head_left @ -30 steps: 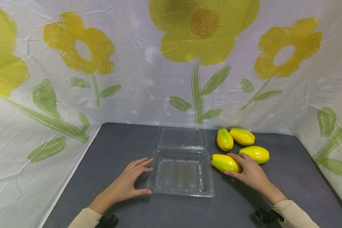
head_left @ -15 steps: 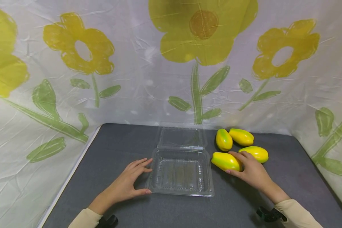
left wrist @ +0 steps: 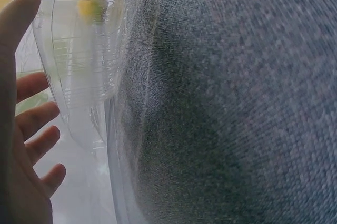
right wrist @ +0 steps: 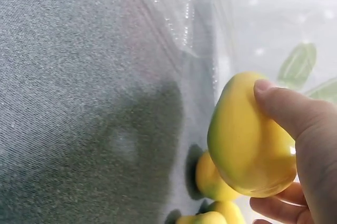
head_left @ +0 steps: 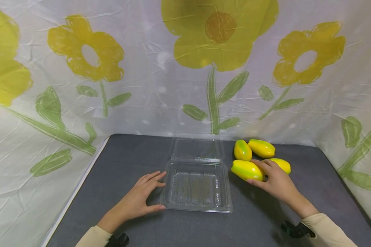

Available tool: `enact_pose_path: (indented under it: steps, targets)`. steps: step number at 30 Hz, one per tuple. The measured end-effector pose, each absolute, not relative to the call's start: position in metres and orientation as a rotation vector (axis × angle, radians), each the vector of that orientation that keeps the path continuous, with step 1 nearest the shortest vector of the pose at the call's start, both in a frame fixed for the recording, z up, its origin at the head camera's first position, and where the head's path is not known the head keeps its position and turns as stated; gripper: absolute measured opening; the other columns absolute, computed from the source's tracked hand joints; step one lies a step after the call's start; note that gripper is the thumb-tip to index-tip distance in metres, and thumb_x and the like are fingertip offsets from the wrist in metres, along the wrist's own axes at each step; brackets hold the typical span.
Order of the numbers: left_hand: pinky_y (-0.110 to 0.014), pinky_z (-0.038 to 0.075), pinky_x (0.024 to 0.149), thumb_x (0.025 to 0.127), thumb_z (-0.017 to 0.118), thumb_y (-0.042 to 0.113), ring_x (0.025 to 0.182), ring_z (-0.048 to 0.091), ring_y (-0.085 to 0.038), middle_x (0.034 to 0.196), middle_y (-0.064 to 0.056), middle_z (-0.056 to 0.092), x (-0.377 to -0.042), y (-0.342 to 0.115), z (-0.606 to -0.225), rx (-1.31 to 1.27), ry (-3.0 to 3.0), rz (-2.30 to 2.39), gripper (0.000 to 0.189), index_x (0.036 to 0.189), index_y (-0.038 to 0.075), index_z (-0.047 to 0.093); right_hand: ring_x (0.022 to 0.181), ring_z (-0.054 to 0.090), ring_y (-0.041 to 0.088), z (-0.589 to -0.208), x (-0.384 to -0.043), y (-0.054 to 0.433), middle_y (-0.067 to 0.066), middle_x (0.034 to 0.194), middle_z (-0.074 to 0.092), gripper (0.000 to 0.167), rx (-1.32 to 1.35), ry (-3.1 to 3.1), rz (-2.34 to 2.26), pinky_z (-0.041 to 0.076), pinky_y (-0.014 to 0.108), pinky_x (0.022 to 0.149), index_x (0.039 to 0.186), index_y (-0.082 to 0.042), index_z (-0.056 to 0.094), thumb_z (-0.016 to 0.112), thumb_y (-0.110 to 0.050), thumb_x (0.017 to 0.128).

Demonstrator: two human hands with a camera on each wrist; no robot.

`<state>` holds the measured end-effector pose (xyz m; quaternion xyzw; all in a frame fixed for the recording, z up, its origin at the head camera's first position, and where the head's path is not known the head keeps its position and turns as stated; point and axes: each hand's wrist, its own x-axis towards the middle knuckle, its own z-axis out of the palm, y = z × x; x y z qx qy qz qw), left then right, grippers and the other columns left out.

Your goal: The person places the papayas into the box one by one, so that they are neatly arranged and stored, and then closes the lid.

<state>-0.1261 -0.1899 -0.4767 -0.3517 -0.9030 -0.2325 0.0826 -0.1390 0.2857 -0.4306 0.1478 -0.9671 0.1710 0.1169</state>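
My right hand (head_left: 278, 183) grips a yellow-green papaya (head_left: 247, 170) between thumb and fingers. In the right wrist view the papaya (right wrist: 247, 140) is raised off the cloth, which carries a shadow below. A clear plastic clamshell box (head_left: 198, 207) lies with its lid folded back, in the middle of the table. My left hand (head_left: 136, 199) is at the box's left side, thumb and fingers spread; in the left wrist view its fingertips (left wrist: 39, 121) are by the box wall (left wrist: 60, 77). Whether they press on it I cannot tell.
Behind the held papaya, three more lie on the table: one papaya (head_left: 242, 150) nearest the lid, another papaya (head_left: 262, 148) at the back, and a third papaya (head_left: 281, 165) partly behind my right hand. A flower-printed sheet (head_left: 154, 85) hangs behind the grey table (head_left: 136, 151).
My right hand has lifted the papaya off the table and moved it slightly away from me and to the right. The left hand and the box have stayed in place.
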Motion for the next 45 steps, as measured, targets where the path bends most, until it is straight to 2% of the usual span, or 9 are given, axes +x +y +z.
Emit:
enact_pose_path:
  steps: [7, 16, 22, 29, 37, 45]
  targets:
    - [-0.061, 0.031, 0.115, 0.083, 0.068, 0.062, 0.146, 0.037, -0.031, 0.159, -0.003, 0.039, -0.127, -0.19, -0.478, -1.066, -2.672, -0.69, 0.068, 0.131, 0.016, 0.059, 0.09, 0.057, 0.022, -0.424, -0.139, 0.285, 0.012, 0.112, 0.063, 0.073, 0.434, -2.829, 0.506, 0.047, 0.036, 0.07, 0.136, -0.011, 0.059, 0.085, -0.04, 0.075]
    - [-0.059, 0.034, 0.113, 0.083, 0.068, 0.062, 0.145, 0.038, -0.031, 0.158, -0.004, 0.04, -0.129, -0.189, -0.483, -1.081, -2.649, -0.635, 0.069, 0.133, 0.016, 0.058, 0.103, 0.061, 0.033, -0.413, -0.138, 0.275, 0.019, 0.123, 0.061, 0.075, 0.423, -2.833, 0.548, 0.053, 0.05, 0.079, 0.138, -0.01, 0.057, 0.082, -0.044, 0.077]
    - [-0.059, 0.036, 0.113, 0.084, 0.067, 0.063, 0.146, 0.038, -0.032, 0.159, -0.005, 0.04, -0.128, -0.188, -0.481, -1.073, -2.666, -0.645, 0.069, 0.132, 0.015, 0.059, 0.104, 0.063, 0.035, -0.411, -0.14, 0.266, 0.021, 0.125, 0.06, 0.075, 0.448, -2.821, 0.546, 0.054, 0.052, 0.081, 0.137, -0.007, 0.057, 0.084, -0.041, 0.076]
    - [-0.058, 0.037, 0.113, 0.084, 0.067, 0.063, 0.146, 0.038, -0.032, 0.159, -0.004, 0.039, -0.127, -0.188, -0.48, -1.067, -2.671, -0.636, 0.07, 0.135, 0.015, 0.057, 0.096, 0.062, 0.028, -0.412, -0.143, 0.256, 0.017, 0.119, 0.062, 0.072, 0.486, -2.799, 0.552, 0.052, 0.044, 0.076, 0.135, -0.009, 0.06, 0.085, -0.04, 0.075]
    - [-0.06, 0.038, 0.111, 0.087, 0.066, 0.06, 0.145, 0.039, -0.032, 0.159, -0.002, 0.039, -0.126, -0.187, -0.48, -1.059, -2.683, -0.629, 0.068, 0.137, 0.016, 0.056, 0.104, 0.061, 0.032, -0.412, -0.146, 0.245, 0.019, 0.124, 0.062, 0.074, 0.491, -2.804, 0.589, 0.054, 0.05, 0.082, 0.137, -0.01, 0.059, 0.084, -0.042, 0.075]
    - [-0.058, 0.036, 0.113, 0.087, 0.064, 0.061, 0.146, 0.038, -0.032, 0.16, -0.003, 0.038, -0.127, -0.187, -0.478, -1.067, -2.69, -0.618, 0.068, 0.137, 0.016, 0.055, 0.108, 0.06, 0.031, -0.411, -0.15, 0.232, 0.013, 0.126, 0.065, 0.072, 0.501, -2.809, 0.614, 0.054, 0.049, 0.084, 0.136, -0.015, 0.06, 0.085, -0.043, 0.074]
